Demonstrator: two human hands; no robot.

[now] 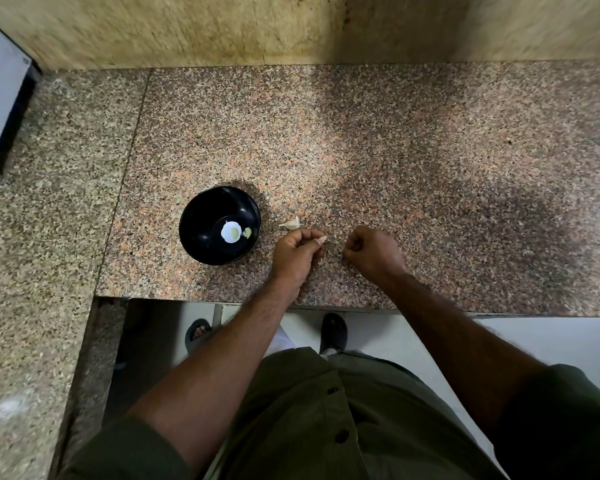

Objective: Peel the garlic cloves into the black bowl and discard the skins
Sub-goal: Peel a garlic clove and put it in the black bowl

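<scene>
Mostly open granite counter (430, 150) spreads from 12 to 3 o'clock; its front edge runs just behind the wrists. Left hand (297, 252) pinches a garlic clove (320, 240), tip toward 2 o'clock. Right hand (373, 251) is curled, contents hidden. Black bowl (196, 216) sits at 9 o'clock, with an unpeeled clove (290, 223) between it and the hands.

Olive buttoned shirt (326, 427), dark sandals (334, 332).

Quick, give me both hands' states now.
Left hand: pinching a garlic clove.
Right hand: fingers curled; cannot tell if it holds anything.
</scene>
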